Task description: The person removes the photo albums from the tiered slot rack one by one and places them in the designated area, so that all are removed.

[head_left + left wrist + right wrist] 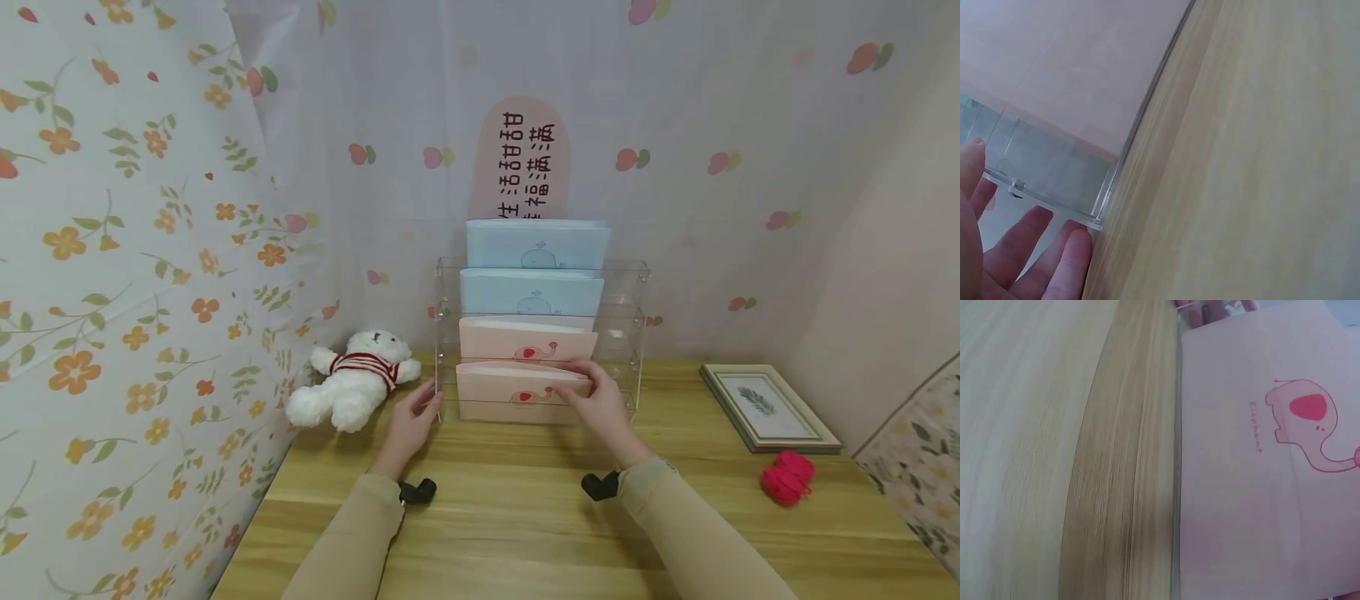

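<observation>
A clear acrylic rack [635, 367] with stepped tiers stands at the back of the table. My right hand [602, 412] pinches the right part of the front pink folder [480, 383], thumb before it and fingers behind its top edge. This folder, printed with a red elephant [1307, 407], sits in the lowest tier. My left hand [412, 418] rests its fingertips against the rack's left side; in the left wrist view, its fingers [1019, 240] meet the transparent side panel [1054, 203] low down. Another pink folder [487, 333] and two blue whale folders [487, 287] rise behind.
A white teddy bear [352, 375] in a striped top lies left of the rack. On the right are a framed leaf picture [765, 408] and a pink-red yarn bundle [787, 477]. Patterned curtains [390, 108] hang behind the wooden table [495, 508].
</observation>
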{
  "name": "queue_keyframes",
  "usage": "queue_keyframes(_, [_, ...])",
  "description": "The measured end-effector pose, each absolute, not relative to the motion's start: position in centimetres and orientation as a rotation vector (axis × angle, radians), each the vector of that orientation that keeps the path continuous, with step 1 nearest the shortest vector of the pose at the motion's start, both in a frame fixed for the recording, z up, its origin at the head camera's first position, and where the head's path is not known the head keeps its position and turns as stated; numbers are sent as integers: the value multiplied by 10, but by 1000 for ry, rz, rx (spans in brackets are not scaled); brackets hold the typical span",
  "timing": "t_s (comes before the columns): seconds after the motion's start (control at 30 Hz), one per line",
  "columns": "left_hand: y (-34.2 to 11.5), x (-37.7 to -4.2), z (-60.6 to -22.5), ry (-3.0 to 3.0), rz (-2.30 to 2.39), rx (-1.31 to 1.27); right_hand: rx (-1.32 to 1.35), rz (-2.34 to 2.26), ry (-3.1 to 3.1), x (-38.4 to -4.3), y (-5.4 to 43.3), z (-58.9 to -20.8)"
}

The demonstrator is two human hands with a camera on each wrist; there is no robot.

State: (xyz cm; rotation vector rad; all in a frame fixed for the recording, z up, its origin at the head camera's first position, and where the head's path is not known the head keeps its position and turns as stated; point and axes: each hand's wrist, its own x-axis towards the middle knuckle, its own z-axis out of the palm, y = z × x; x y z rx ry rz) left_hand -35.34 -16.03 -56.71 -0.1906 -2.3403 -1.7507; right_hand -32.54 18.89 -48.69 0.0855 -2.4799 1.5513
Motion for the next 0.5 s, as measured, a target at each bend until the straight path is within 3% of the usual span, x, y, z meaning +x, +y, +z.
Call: queue_keyframes(0.5, [-161,-355,-569,-2360,-1733,-162,-14,1697,-2369,-332,171,-484])
